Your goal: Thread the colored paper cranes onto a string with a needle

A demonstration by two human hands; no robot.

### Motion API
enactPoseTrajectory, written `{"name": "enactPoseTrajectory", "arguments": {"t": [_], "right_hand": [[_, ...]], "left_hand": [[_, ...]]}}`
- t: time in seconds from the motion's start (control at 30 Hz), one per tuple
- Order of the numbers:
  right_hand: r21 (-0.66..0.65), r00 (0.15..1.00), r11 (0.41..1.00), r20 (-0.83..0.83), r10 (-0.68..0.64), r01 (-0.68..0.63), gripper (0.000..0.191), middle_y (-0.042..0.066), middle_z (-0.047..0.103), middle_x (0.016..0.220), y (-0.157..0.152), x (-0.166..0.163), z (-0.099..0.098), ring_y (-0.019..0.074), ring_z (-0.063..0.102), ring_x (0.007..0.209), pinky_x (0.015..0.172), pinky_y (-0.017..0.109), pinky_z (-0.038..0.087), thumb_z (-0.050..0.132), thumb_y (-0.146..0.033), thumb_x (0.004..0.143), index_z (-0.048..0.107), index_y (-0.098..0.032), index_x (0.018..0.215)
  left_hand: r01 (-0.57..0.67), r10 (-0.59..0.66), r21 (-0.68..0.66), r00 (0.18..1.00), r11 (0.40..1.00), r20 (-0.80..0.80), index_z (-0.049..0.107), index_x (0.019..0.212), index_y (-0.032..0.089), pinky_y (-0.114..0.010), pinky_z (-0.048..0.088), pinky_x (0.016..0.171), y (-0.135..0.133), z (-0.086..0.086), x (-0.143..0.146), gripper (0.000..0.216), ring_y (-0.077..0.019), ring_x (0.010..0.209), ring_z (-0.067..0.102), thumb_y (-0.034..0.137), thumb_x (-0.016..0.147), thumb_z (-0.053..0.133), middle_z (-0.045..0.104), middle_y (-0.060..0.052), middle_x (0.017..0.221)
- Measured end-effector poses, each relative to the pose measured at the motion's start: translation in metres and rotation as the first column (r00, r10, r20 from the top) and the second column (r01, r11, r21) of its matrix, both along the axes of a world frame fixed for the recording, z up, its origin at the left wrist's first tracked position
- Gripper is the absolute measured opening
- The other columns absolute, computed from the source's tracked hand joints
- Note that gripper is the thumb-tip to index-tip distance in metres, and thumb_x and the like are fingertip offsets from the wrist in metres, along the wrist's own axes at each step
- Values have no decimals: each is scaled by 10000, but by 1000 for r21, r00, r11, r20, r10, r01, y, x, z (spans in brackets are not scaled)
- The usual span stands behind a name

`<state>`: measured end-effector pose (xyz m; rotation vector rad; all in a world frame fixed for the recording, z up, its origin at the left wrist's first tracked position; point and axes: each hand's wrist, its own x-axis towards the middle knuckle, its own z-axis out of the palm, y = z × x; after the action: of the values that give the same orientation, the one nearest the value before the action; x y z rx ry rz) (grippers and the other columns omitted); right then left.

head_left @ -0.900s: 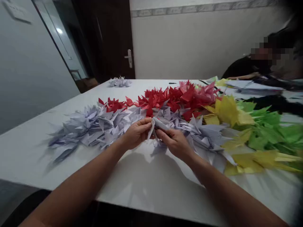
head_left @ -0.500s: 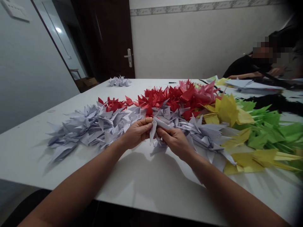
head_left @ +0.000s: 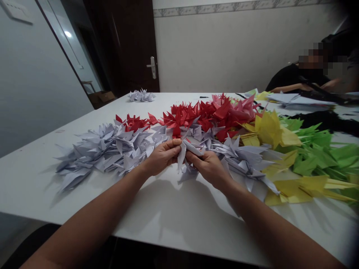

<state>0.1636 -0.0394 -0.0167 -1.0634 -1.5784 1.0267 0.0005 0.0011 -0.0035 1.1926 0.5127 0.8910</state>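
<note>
My left hand [head_left: 161, 157] and my right hand [head_left: 206, 165] are both closed on a small folded white paper piece [head_left: 187, 148], held just above the white table [head_left: 168, 220]. The fingers pinch it from either side at its middle. Behind my hands lies a wide heap of white folded paper shapes [head_left: 112, 149]. Red folded shapes [head_left: 202, 114] are piled further back, with yellow ones [head_left: 269, 130] and green ones [head_left: 322, 153] to the right.
A small cluster of white folded shapes [head_left: 141, 96] sits at the table's far edge near a dark door [head_left: 131, 45]. Another person [head_left: 311, 74] in dark clothing sits at the far right beside a stack of paper sheets [head_left: 297, 101].
The white paper piece has been turned slightly between my fingers, and my right hand has shifted a little. The piles stay where they were.
</note>
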Motion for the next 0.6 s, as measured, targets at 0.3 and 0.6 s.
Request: {"name": "enactPoseTrajectory", "arguments": {"t": [0.3, 0.6], "right_hand": [[-47, 998, 999, -65, -5, 2, 357, -45, 420, 547, 0, -2, 1, 72, 312, 487, 463, 222, 253, 553, -480, 790, 618, -149, 672], [239, 953, 934, 81, -293, 266, 308, 38, 666, 782, 6, 11, 4, 148, 562, 660, 614, 259, 423, 531, -408, 835, 688, -156, 918]], "left_hand": [[-77, 80, 88, 996, 993, -30, 630, 932, 183, -216, 512, 616, -2, 1, 0, 274, -108, 684, 591, 314, 711, 725, 621, -15, 837], [-455, 674, 748, 739, 483, 15, 538, 1106, 190, -235, 484, 650, 1, 4, -8, 361, -146, 826, 621, 194, 762, 645, 654, -48, 938]]}}
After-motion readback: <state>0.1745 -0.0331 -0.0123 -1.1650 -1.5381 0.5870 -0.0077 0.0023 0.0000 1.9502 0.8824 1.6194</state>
